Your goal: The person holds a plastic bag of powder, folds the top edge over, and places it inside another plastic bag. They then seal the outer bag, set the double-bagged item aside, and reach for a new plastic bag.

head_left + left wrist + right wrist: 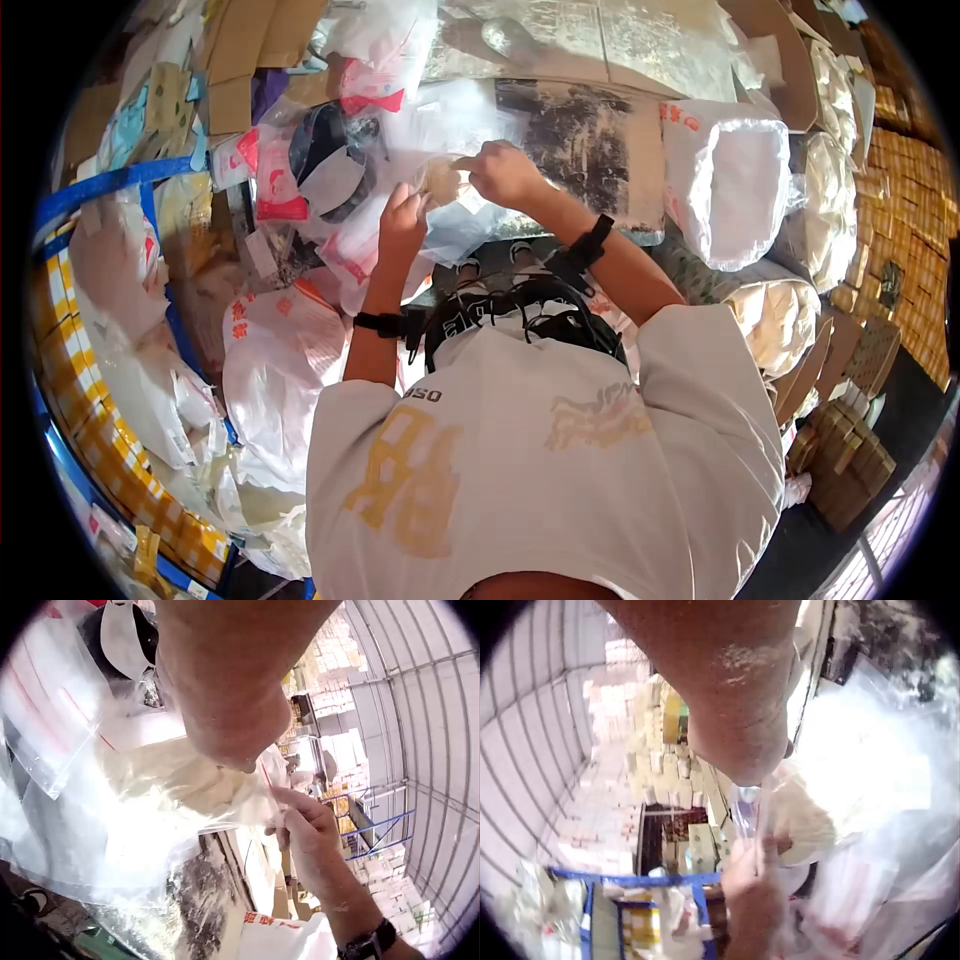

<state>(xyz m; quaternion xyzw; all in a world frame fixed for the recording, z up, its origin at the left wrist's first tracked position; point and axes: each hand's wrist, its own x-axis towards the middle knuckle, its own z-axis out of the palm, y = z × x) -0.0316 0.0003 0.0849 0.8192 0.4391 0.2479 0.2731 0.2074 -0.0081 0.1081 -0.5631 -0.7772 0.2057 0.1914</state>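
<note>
A clear zip bag (440, 182) with cream-coloured contents is held between both hands over the worktop. My left hand (402, 220) pinches one end of its top edge. At the opposite end, the fingers of my right hand (508, 178) pinch the same edge. The left wrist view shows a red line along the mouth of the bag (180, 780), near the right hand's fingertips. In the right wrist view the pale contents of the bag (802, 825) hang beside the two hands. Flat clear bags (455, 120) lie beneath and behind it.
A black container (335, 165) with a white piece across it stands left of the hands. To the right are a worn, powder-marked board (590, 145) and a white-lined sack (738, 190). Plastic bags with red print (280, 345) and a blue frame (120, 185) stand at left.
</note>
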